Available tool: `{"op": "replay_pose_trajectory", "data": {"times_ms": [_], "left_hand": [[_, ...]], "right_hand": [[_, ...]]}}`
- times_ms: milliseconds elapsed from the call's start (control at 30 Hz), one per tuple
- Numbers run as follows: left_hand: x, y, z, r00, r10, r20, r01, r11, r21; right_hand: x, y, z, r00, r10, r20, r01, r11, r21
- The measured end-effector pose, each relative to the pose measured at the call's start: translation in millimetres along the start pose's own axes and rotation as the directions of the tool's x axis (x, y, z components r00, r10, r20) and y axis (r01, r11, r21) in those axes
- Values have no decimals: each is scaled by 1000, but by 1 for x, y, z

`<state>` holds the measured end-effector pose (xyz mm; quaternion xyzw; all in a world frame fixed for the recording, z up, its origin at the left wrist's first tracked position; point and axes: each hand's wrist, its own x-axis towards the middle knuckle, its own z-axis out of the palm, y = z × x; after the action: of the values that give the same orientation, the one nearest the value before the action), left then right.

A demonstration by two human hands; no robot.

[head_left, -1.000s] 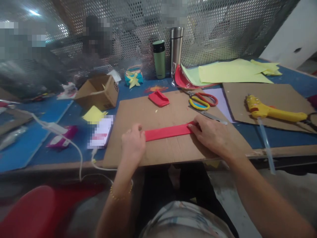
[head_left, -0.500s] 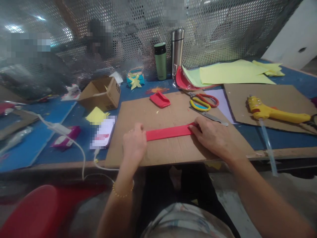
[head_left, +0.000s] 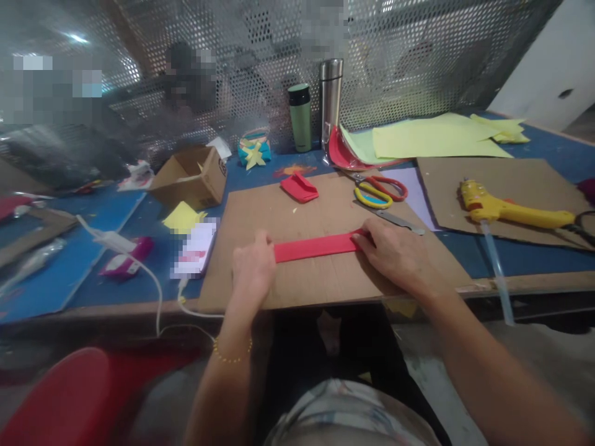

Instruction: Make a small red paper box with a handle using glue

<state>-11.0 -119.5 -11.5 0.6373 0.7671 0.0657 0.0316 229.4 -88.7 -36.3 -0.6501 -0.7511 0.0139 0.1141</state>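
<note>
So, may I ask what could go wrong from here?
The flat red strip might skew if the left hand and right hand pull unevenly. The right hand could brush the grey blade-like metal piece beyond it. The translucent stick on the yellow glue gun juts past the blue table and could get knocked.

Behind the blue-topped table (head_left: pixel 548 260), grey perforated metal screen (head_left: pixel 395 68); beyond the table's right end, white wall (head_left: pixel 534 68); below it, grey floor (head_left: pixel 427 378); at its front left, rounded red seat (head_left: pixel 60 396).
</note>
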Motion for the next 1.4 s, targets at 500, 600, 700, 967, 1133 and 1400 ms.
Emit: {"op": "replay_pose_trajectory", "data": {"times_ms": [500, 600, 700, 967, 1133, 1400], "left_hand": [[4, -5, 6, 887, 443, -130, -369, 849, 378], [6, -5, 2, 851, 518, -85, -458, 812, 362], [7, -4, 0, 816, 570, -94, -516, 792, 325], [21, -5, -2, 706, 705, -63, -637, 671, 379], [26, -6, -3, 620, 785, -5, -739, 586, 334], [27, 0, -10, 554, 808, 201, -804, 457, 380]], "right_hand": [[0, 6, 10, 956, -251, -151, 267, 959, 98], [3, 10, 16, 931, -320, -177, 339, 936, 93], [3, 11, 18, 926, -330, -183, 345, 937, 56], [3, 7, 8, 921, -348, -175, 355, 935, 9], [-1, 5, 3, 918, -361, -166, 364, 931, -11], [-21, 7, -9, 931, -345, -122, 342, 939, -45]]}}
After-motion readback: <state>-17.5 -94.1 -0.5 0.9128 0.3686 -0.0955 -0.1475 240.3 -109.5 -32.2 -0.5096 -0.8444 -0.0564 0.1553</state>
